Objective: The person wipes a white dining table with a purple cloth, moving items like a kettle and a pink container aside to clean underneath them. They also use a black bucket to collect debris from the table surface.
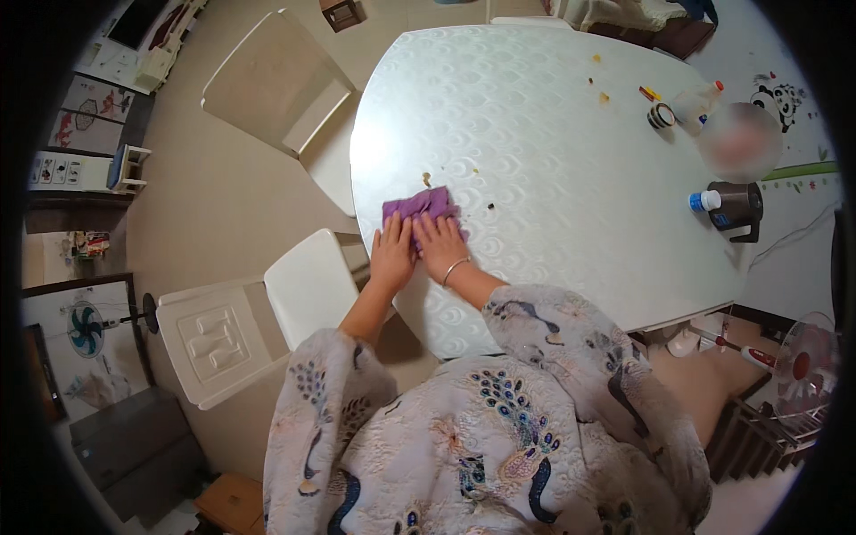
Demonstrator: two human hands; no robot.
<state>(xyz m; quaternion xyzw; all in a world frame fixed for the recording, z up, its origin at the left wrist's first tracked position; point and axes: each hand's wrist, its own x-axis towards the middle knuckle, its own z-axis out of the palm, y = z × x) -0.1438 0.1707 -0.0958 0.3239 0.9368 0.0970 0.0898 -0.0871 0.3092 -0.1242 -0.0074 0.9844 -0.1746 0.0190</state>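
A crumpled purple cloth (415, 204) lies near the left edge of the white, scallop-patterned table (571, 196). Both hands press on it side by side, fingers stretched out and lying flat. My left hand (392, 252) covers its near left part. My right hand (440, 246), with a bangle at the wrist, rests on its near right part. Just beyond the cloth is a small brownish scrap (427, 179), and a dark bit (490, 206) sits to its right. Yellowish spots (604, 98) mark the far part of the tabletop.
Pale chairs (308, 285) stand along the table's left side, another (276, 85) farther off. On the right are a dark kettle (742, 209), a white-and-blue bottle (704, 201), a striped round container (661, 116) and a red-capped jug (697, 102). A fan (802, 364) stands at lower right.
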